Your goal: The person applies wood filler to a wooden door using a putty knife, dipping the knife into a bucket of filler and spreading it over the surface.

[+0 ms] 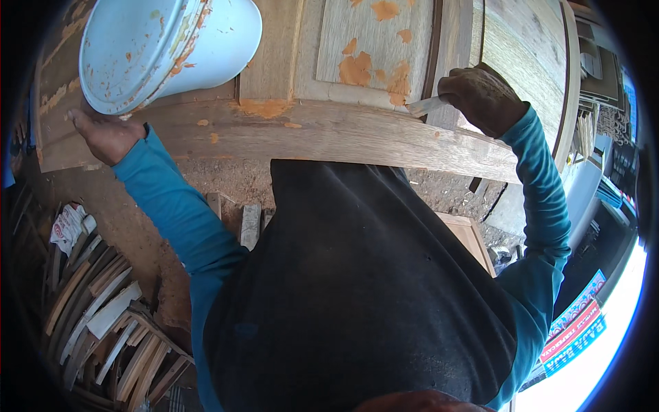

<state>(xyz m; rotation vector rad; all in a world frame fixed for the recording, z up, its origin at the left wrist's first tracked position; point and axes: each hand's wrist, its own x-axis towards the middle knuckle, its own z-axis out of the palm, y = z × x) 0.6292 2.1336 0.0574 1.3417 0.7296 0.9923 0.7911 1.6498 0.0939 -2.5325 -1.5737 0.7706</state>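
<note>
A pale blue bucket [226, 51] smeared with orange filler is tilted at the upper left. Under its near rim, my left hand [110, 137] is turned palm up against it, thumb out and most fingers hidden. My right hand [484, 99] is closed round a putty knife [427, 106], its pale blade pointing left, close to the long front rail. Beneath both hands lies a large wooden door [329, 130] with frame rails and recessed panels. Orange filler patches [355, 70] cover parts of the middle panel, and smaller spots dot the rail.
Curved wood offcuts [103, 323] are heaped at the lower left, with a crumpled white bag [67, 226] on top. A wooden frame piece [467, 237] lies on the dirt floor by my right side. Boards and a printed banner [573, 326] stand along the right.
</note>
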